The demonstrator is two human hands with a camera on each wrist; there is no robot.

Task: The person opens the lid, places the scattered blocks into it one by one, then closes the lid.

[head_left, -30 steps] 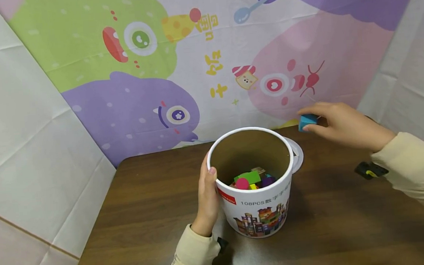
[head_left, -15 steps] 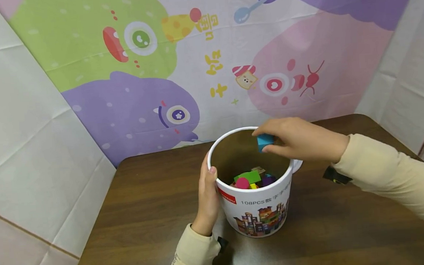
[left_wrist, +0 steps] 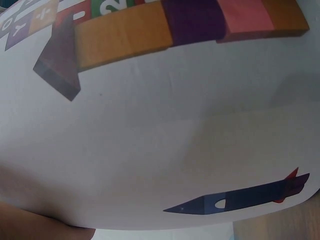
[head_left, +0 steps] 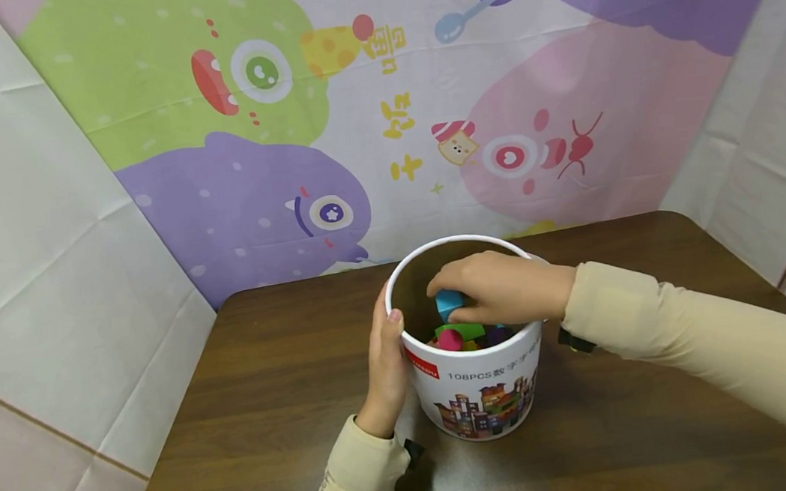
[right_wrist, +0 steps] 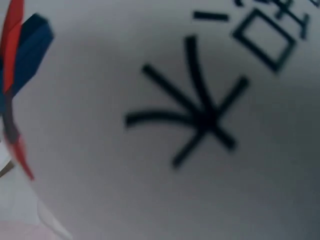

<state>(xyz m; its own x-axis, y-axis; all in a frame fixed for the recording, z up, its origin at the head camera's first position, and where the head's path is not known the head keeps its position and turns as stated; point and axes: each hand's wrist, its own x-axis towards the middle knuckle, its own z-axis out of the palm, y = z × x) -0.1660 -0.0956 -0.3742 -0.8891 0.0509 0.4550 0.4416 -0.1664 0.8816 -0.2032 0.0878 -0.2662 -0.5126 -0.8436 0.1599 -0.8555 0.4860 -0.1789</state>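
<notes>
A white bucket (head_left: 473,402) with printed pictures of toy blocks stands upright on the table. My left hand (head_left: 386,358) holds its left side, thumb at the rim. Between the thumb and fingers of my right hand (head_left: 500,288) is a blue block (head_left: 449,304), pinched inside the bucket's mouth, above the other blocks. Among those blocks I see a green block (head_left: 462,332) and a round pink block (head_left: 449,340); my right hand hides some of the rest. Both wrist views are filled mostly by the bucket's printed wall (left_wrist: 140,135), with a bit of skin at the left wrist view's lower left.
The brown wooden table (head_left: 288,402) extends around the bucket. A cartoon-printed cloth (head_left: 412,109) hangs behind it, and pale panels (head_left: 60,221) rise at the sides. My right wrist passes over the bucket's right rim.
From the right of the bucket, my right hand has moved left and down into its mouth with the blue block. My left hand and the bucket have stayed put.
</notes>
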